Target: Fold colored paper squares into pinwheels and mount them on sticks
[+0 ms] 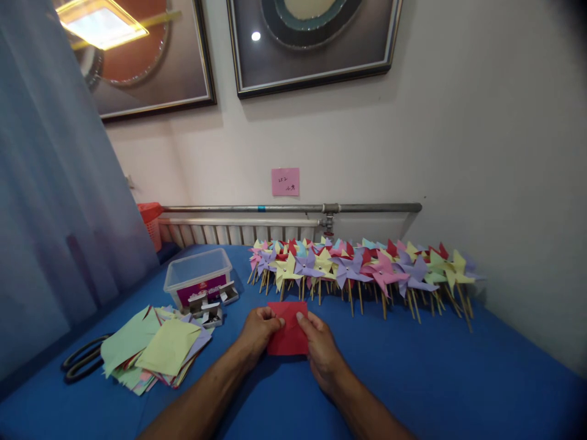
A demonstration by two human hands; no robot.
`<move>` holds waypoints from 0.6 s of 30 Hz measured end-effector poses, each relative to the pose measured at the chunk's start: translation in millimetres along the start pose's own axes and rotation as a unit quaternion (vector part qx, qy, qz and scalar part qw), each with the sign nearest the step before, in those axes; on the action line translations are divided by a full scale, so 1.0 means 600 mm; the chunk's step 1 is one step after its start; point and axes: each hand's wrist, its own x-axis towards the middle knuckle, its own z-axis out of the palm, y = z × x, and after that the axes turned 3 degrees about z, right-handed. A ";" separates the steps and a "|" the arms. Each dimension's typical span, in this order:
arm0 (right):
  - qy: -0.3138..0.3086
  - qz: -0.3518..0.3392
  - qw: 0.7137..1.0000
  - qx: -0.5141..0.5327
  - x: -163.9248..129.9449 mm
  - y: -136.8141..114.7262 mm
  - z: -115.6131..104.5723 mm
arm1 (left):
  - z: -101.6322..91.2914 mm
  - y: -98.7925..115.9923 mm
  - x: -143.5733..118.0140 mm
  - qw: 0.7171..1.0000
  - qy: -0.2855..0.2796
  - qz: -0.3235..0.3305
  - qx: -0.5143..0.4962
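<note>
Right of the plastic box (202, 290) and nearer, left hand (259, 330) and right hand (321, 348) have their grip clamped on a red paper (288, 341), flat, not yet a pinwheel. Farther right, many pinwheels (351, 269) seem finished; before the box, a paper pile (169, 348) seems left.

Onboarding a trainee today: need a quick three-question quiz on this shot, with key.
1. What do the left hand and right hand hold? A) scissors B) a sheet of red paper C) a small box
2. True or false: from this viewpoint, the pinwheels are to the right of the plastic tub.
3. Fill in: the pink note is up on the ____.

Key: 1. B; 2. True; 3. wall.
</note>
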 end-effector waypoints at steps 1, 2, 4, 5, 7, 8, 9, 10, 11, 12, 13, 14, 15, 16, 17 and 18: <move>0.000 0.004 1.000 0.013 -0.002 -0.004 0.002 | 0.000 -0.001 0.001 1.000 0.001 0.000 0.002; -0.002 0.008 1.000 0.029 -0.004 -0.008 0.004 | -0.001 -0.001 0.001 1.000 0.003 0.000 0.007; -0.011 0.016 0.998 0.057 -0.008 -0.016 0.007 | -0.002 -0.003 0.002 1.000 0.005 0.001 0.014; -0.019 0.019 0.997 0.068 -0.009 -0.019 0.008 | -0.002 -0.005 0.002 1.000 0.005 0.001 0.017; -0.038 0.024 0.996 0.077 -0.010 -0.023 0.008 | -0.003 -0.008 0.003 1.000 0.003 0.000 0.019; -0.044 0.027 0.996 0.077 -0.010 -0.024 0.007 | -0.003 -0.010 0.004 1.000 0.002 0.000 0.019; -0.046 0.031 0.995 0.077 -0.009 -0.024 0.006 | -0.003 -0.011 0.004 1.000 0.000 0.000 0.019; -0.043 0.035 0.995 0.079 -0.009 -0.023 0.005 | -0.003 -0.013 0.004 1.000 -0.002 0.000 0.020; -0.036 0.039 0.995 0.083 -0.009 -0.023 0.004 | -0.003 -0.014 0.004 1.000 -0.005 -0.001 0.020; -0.025 0.042 0.995 0.088 -0.009 -0.022 0.003 | -0.003 -0.015 0.005 1.000 -0.009 -0.001 0.019; -0.015 0.045 0.994 0.094 -0.009 -0.022 0.003 | -0.003 -0.015 0.005 1.000 -0.013 -0.002 0.019; -0.008 0.048 0.994 0.097 -0.010 -0.022 0.003 | -0.003 -0.015 0.005 1.000 -0.017 -0.003 0.019; -0.004 0.050 0.994 0.098 -0.010 -0.023 0.004 | -0.003 -0.015 0.004 1.000 -0.022 -0.004 0.018; -0.003 0.053 0.994 0.096 -0.012 -0.024 0.005 | -0.003 -0.015 0.004 1.000 -0.025 -0.004 0.018; -0.005 0.055 0.994 0.092 -0.013 -0.025 0.006 | -0.003 -0.015 0.004 0.999 -0.026 -0.003 0.019; -0.007 0.056 0.995 0.084 -0.014 -0.025 0.006 | -0.004 -0.016 0.004 0.999 -0.026 -0.003 0.022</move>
